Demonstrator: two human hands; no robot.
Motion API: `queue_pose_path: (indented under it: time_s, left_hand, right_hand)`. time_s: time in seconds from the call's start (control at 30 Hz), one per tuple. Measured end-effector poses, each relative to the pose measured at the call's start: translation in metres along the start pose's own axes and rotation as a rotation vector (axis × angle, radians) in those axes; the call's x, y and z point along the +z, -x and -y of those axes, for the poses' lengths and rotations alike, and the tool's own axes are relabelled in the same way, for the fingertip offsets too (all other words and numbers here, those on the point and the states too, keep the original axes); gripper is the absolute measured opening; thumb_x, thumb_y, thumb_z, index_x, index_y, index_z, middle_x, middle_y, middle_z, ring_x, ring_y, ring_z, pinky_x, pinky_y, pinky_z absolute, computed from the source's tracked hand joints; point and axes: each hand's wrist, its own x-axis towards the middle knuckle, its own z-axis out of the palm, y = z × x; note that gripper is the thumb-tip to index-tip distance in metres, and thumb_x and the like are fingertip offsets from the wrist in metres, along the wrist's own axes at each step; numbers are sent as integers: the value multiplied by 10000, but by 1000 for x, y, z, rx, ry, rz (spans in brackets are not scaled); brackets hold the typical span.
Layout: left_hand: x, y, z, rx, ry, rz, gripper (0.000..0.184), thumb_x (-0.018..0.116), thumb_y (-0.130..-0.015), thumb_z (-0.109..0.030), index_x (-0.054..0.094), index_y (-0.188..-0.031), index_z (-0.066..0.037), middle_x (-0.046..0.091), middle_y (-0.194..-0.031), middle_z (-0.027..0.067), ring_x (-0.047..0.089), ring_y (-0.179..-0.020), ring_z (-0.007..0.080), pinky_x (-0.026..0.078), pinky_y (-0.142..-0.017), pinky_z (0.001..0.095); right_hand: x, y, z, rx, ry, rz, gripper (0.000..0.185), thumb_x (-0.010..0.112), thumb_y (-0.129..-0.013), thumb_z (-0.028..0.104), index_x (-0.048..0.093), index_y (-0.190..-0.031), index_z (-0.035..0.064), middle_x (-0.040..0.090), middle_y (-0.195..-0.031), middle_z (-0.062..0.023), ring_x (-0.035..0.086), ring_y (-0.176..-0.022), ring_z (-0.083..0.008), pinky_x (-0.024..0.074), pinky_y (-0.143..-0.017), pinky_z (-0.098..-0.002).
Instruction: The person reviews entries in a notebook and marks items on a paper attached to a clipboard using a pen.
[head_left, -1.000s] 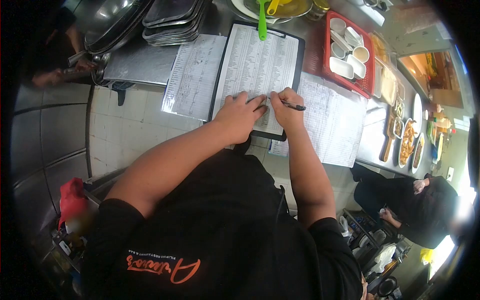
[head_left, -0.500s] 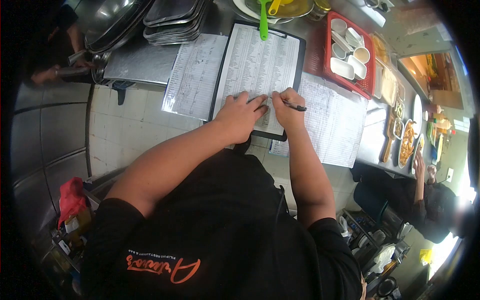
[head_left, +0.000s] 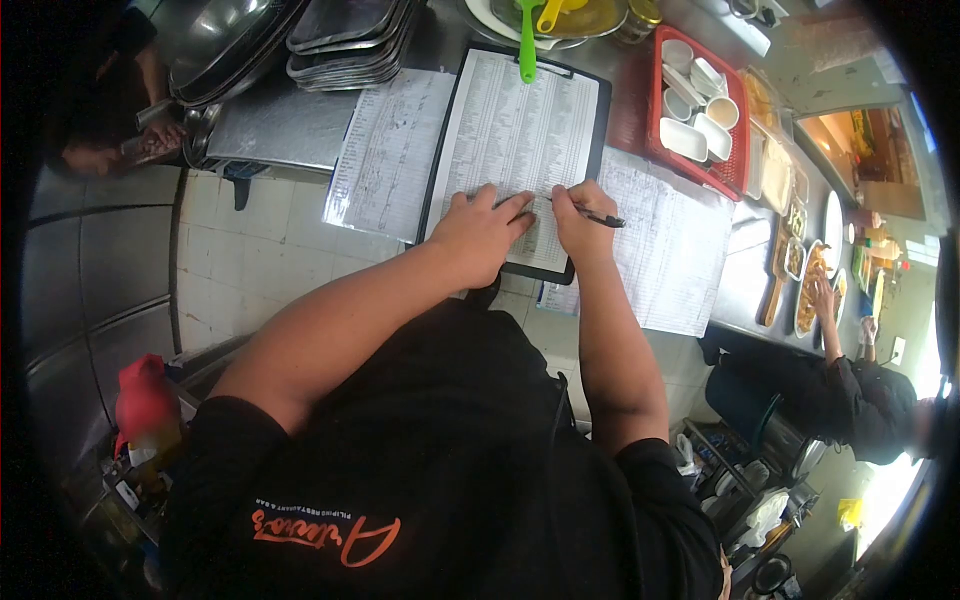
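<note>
A printed list (head_left: 515,130) of small rows lies on a dark clipboard (head_left: 601,120) in front of me. My left hand (head_left: 478,232) rests on the lower left of the sheet, its fingers apart and pointing toward the right hand. Between the fingers of my right hand (head_left: 583,222) is a black pen (head_left: 604,219), with its back end sticking out to the right. The pen's tip meets the sheet near my left fingertips; any fresh mark is too small to make out. Laminated sheets lie on both sides, one on the left (head_left: 385,150) and one on the right (head_left: 670,250).
Stacked metal trays (head_left: 345,45) stand at the back left. A red basket (head_left: 741,165) of white dishes is at the back right. A green utensil (head_left: 528,60) overhangs the clipboard's top. One co-worker's hand (head_left: 822,298) is over a food platter; another person's hands (head_left: 160,138) are far left.
My right hand and the pen have shifted slightly to the right. My left hand stays put. The co-worker on the right has moved a hand onto the food platter.
</note>
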Motion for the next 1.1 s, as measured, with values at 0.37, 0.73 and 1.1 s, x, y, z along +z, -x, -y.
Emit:
queue_pose_path:
  time_s: [0.37,0.73,1.1]
  left_hand:
    - [-1,1,-2,10,-17,0,661,688,-862,-150,539,-1506,-153,345,-1673,39,462,-1349,330,456,-1025,519]
    - [-2,-1,-3,5,-5,42,699,762,-867,-203,502,-1510,-117,330,-1680,76,407,-1430,425,449,-1033,563]
    - [-4,-1,-3,-4,14,46,691,750,-868,-185,505,-1511,-114,324,-1684,79,401,-1439,433,436,-1048,575]
  right_hand:
    - [2,1,-8,-35,-70,1,317,783,-890,154,567,-705,14,606,-617,-133,561,-543,-206,465,-551,-383]
    - [1,0,-4,-3,-33,45,317,780,-892,175,580,-706,17,619,-621,-142,593,-550,-255,479,-563,-402]
    - [1,0,-5,-5,8,59,311,770,-900,200,603,-719,10,641,-636,-158,625,-567,-280,494,-576,-406]
